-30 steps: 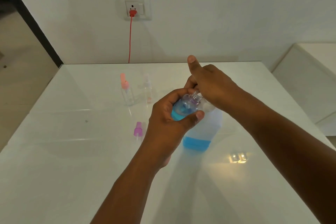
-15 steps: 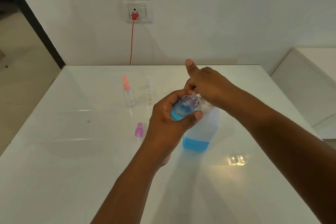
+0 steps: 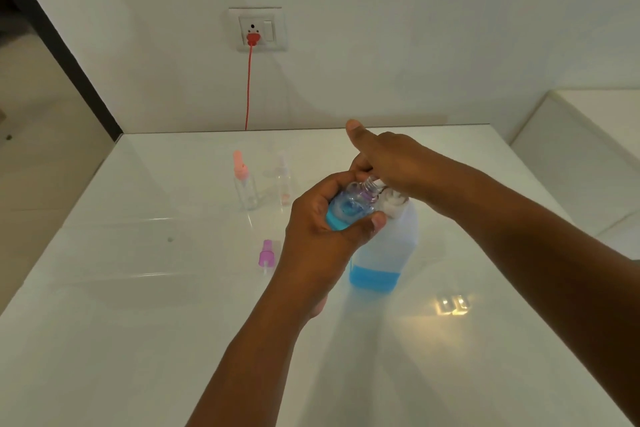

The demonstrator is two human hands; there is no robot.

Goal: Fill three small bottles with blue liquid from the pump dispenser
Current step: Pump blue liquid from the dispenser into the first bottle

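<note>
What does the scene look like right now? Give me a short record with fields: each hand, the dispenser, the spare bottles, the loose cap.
left hand: grips small bottle, tilted, part filled with blue liquid
right hand: on the pump head, thumb raised
pump dispenser: upright on white table, blue liquid low in its base
spare bottles: pink-capped bottle and clear bottle, both upright, look empty
loose cap: purple spray cap on the table, left of the dispenser

Bare table [image 3: 145, 340] near left
</note>
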